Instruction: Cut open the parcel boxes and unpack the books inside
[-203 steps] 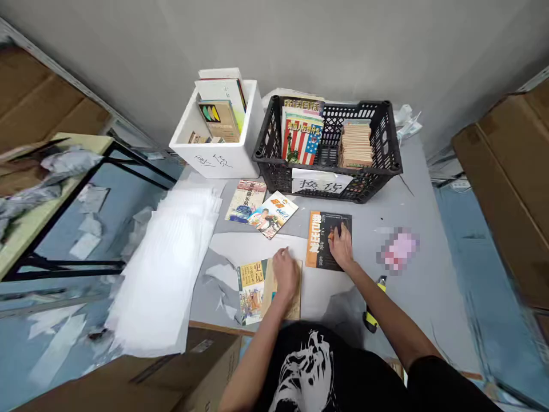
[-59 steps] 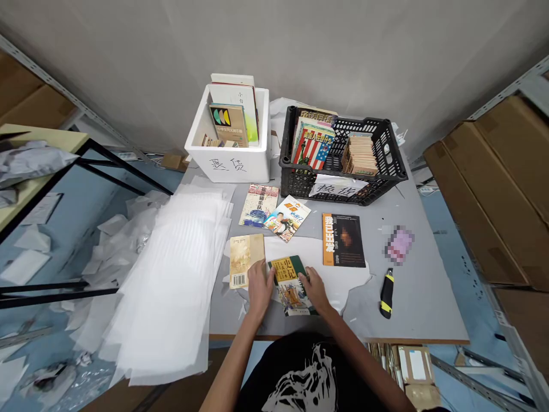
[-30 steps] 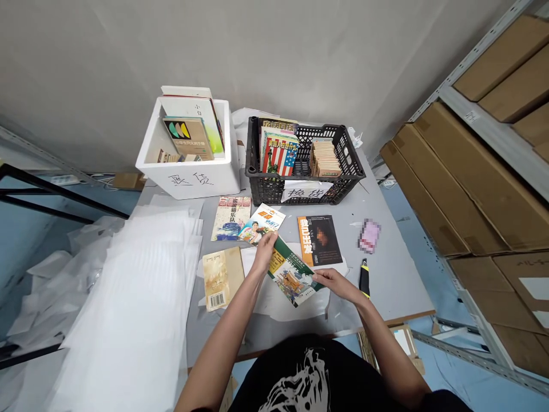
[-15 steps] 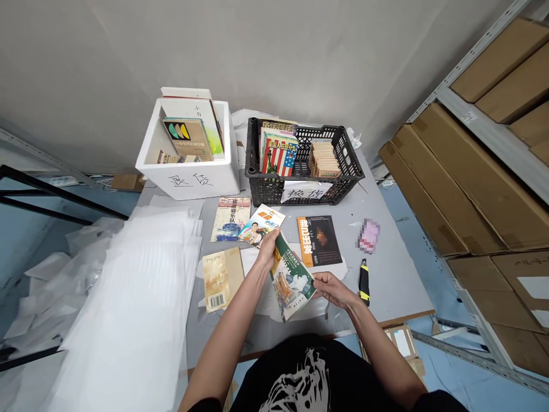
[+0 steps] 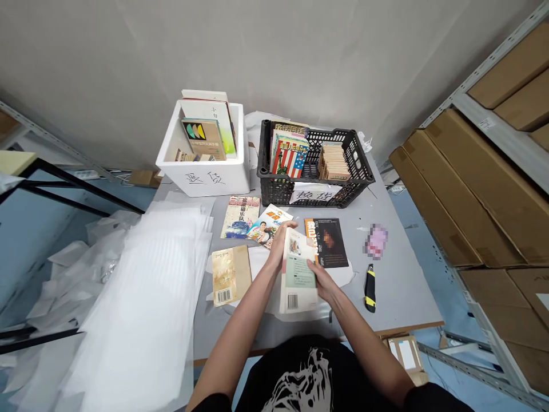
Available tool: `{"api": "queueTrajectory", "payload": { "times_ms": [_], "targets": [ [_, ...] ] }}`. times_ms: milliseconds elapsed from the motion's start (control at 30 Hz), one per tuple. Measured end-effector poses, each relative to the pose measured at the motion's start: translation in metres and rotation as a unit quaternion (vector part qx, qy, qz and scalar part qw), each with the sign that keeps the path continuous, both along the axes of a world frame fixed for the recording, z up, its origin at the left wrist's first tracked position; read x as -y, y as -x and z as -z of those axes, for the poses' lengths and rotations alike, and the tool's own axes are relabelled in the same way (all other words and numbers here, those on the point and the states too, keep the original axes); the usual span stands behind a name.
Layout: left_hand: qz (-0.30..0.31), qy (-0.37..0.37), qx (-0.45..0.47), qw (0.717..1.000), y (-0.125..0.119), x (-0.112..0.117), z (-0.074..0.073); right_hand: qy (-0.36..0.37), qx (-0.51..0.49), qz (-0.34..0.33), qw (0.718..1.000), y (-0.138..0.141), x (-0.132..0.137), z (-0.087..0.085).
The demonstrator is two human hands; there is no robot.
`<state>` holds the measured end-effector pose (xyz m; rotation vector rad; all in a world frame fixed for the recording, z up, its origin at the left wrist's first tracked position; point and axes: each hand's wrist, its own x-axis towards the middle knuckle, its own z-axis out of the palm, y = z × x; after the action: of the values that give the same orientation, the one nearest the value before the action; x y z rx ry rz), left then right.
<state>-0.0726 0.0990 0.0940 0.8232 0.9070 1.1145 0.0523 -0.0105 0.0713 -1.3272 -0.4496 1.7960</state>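
- A white-and-green paperback book (image 5: 299,281) is held in the grip of left hand (image 5: 279,245) and right hand (image 5: 322,280) — back cover showing.
- Inspection seems underway; steady edge support is likely needed next.

Held book (image 5: 298,279): smooth paper; crate (image 5: 277,190): plastic; tabletop (image 5: 401,292): smooth, matt.

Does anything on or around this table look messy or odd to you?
A little. Crumpled pale sheets lie heaped on the floor left of the table, like litter. One colourful book sits askew, overlapping its neighbour. The pink item is pixelated beyond recognition. The held book shows no obvious damage.
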Motion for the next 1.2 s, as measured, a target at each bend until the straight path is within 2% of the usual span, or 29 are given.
{"api": "queueTrajectory", "payload": {
  "times_ms": [67,133,200,333,400,500,600,733,900,1067,1200],
  "targets": [
    [0.053,0.049,-0.039,0.997,0.019,0.011,0.004,-0.002,0.029,0.088,0.996,-0.009,-0.002,-0.002],
    [0.130,0.078,-0.115,0.982,0.034,0.029,0.007,-0.023,0.060,0.139,0.988,-0.017,-0.007,-0.006],
    [0.159,0.044,-0.226,0.960,0.040,0.050,0.009,-0.056,0.101,0.160,0.980,-0.020,-0.013,-0.010],
    [0.093,-0.048,-0.433,0.895,0.029,0.081,0.014,-0.112,0.183,0.164,0.963,-0.012,-0.021,-0.014],
    [0.063,-0.067,-0.481,0.872,0.023,0.087,0.017,-0.123,0.216,0.165,0.955,-0.007,-0.023,-0.013],
    [0.028,-0.082,-0.504,0.859,0.018,0.090,0.021,-0.139,0.264,0.171,0.939,-0.003,-0.023,-0.010],
    [0.002,-0.078,-0.493,0.866,0.019,0.090,0.023,-0.153,0.278,0.171,0.933,-0.002,-0.023,-0.009],
    [-0.019,-0.035,-0.435,0.899,0.026,0.093,0.019,-0.132,0.233,0.147,0.952,-0.002,-0.022,-0.013],
    [0.058,0.057,-0.335,0.939,0.037,0.112,0.008,-0.119,0.216,0.177,0.953,-0.009,-0.028,-0.020],
    [0.048,0.036,-0.338,0.939,0.041,0.125,0.003,-0.133,0.238,0.167,0.947,-0.016,-0.036,-0.019],
    [0.053,0.035,-0.347,0.936,0.058,0.125,0.010,-0.134,0.254,0.133,0.949,-0.003,-0.033,-0.008]
  ]
}}
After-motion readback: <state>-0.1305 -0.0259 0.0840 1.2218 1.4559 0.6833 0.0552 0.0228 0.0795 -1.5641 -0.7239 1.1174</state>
